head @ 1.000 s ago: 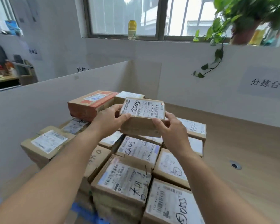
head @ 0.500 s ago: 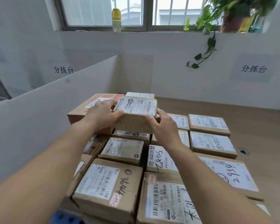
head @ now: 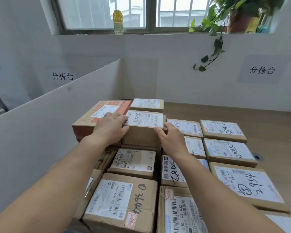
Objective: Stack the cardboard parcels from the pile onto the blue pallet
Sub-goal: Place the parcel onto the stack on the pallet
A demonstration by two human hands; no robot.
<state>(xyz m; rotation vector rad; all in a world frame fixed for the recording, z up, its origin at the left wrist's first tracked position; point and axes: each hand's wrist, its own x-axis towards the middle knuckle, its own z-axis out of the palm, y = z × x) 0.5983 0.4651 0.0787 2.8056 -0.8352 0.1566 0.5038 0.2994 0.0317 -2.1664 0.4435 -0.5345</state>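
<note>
Head view: left grip point(head: 110, 130) and right grip point(head: 170, 140) pinch the labelled parcel point(head: 144, 121), now lowered beside the orange-printed box point(head: 97, 118), nearly placed.

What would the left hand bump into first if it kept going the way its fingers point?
The left hand grips the held parcel at its left edge. Pushed on, forward and slightly right, it would probably meet the rear parcel just behind first, though depth is unclear.
</note>
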